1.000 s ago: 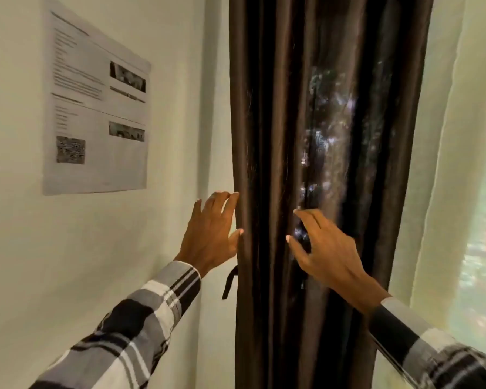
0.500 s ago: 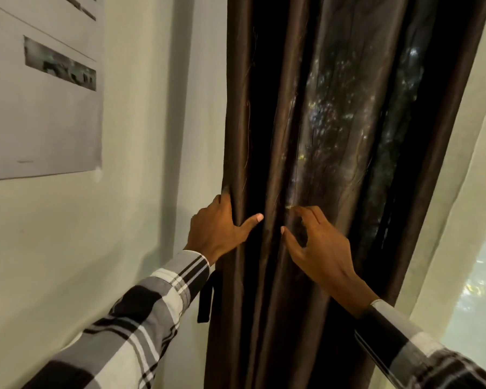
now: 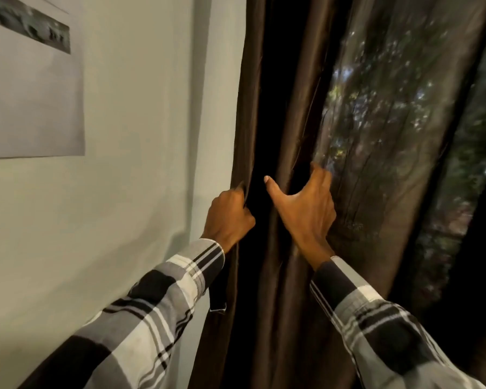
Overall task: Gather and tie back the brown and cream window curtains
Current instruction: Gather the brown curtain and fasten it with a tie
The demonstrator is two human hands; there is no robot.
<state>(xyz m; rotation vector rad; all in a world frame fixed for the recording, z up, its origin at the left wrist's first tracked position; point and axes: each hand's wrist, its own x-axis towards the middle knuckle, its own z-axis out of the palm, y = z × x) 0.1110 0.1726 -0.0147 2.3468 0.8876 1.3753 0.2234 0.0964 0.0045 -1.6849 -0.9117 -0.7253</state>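
1. Brown curtain (image 3: 289, 113) hangs in deep lengthwise folds just right of the wall (image 3: 141, 136), filling the middle of the view; its right part is thin enough for outdoor leaves to show through.
2. It looks like a soft, light, slightly glossy cloth, so I judge it will bunch easily but may slide through a loose grasp; the folds should collapse together when squeezed from both sides.
3. Left hand (image 3: 228, 217) has its fingers curled tight round the curtain's left edge, right beside the wall.
4. Right hand (image 3: 306, 209) is spread wide, thumb out to the left and fingers pressing into a fold further right, gripping nothing yet as far as I can tell.
5. Best hold, in my judgement, is at about this height, both hands sweeping the folds into one bundle.
6. A dark strap (image 3: 218, 300) hangs below the left sleeve (image 3: 163, 299) against the curtain edge; it may be the tie-back, though I cannot be sure.
7. A printed sheet (image 3: 31, 88) is stuck on the wall to the upper left, well apart from the work.
8. No cream curtain can be made out here; nothing blocks the hands.
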